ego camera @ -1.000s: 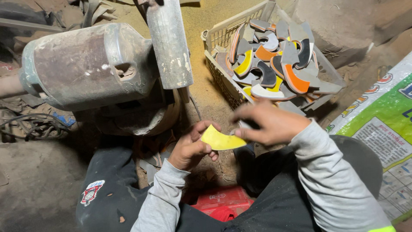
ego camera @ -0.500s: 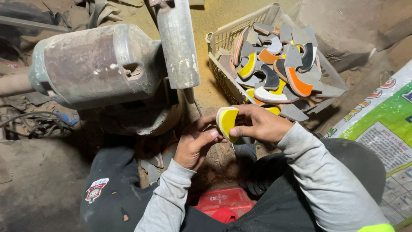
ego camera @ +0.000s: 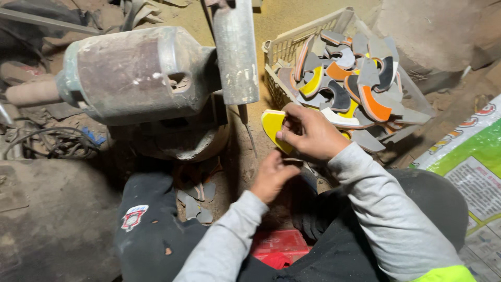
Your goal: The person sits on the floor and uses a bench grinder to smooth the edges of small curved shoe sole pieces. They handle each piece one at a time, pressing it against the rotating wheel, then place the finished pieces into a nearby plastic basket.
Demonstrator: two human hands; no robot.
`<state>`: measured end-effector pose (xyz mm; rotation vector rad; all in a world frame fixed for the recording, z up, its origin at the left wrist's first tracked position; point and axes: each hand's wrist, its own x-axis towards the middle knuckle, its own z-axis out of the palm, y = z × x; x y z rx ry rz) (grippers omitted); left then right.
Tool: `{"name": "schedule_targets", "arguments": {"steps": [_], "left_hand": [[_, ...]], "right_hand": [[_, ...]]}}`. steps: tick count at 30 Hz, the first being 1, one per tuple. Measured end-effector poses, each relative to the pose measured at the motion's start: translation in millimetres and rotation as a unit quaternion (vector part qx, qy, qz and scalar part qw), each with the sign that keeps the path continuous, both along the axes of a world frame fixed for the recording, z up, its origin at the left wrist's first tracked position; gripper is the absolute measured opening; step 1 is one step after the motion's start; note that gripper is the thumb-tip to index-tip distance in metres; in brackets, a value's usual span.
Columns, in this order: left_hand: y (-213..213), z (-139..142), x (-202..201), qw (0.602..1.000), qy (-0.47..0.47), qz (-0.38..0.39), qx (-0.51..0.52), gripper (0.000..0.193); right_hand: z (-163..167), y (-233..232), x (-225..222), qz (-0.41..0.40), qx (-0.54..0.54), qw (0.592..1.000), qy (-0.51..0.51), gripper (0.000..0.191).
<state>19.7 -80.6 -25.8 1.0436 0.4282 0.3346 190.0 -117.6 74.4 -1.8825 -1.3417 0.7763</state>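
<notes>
**Yellow sole piece held beside the basket**

Yellow-faced curved piece [ego camera: 273, 129], one, sits pinched in the right hand [ego camera: 309, 133], fingers closed over its right edge, just left of the basket's near corner. Left hand [ego camera: 271, 176] lies below, fingers curled loosely, holding nothing visible. One pale plastic basket [ego camera: 288, 48] holds many stacked cut pieces [ego camera: 355, 78], too overlapped to count. One dusty motor [ego camera: 138, 73] stands left.

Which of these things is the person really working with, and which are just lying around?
In use: yellow curved piece held by right hand; left hand just below; basket of similar curved pieces; grinding motor.

Lying about: printed sack; cables; red box.
</notes>
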Motion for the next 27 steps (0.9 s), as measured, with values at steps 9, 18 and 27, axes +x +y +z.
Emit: {"name": "schedule_targets", "arguments": {"steps": [9,18,27], "left_hand": [[-16,-6,59,0.958,-0.1,0.084,-0.254,0.035],[-7,0,68,0.946,-0.103,0.093,-0.292,0.035],[-2,-2,54,0.949,-0.105,0.097,-0.28,0.042]], "right_hand": [[42,32,-3,0.095,-0.027,0.974,-0.203,0.033],[51,46,-6,0.1,-0.03,0.962,-0.252,0.06],[34,50,-2,0.092,0.017,0.981,-0.172,0.04]]}}
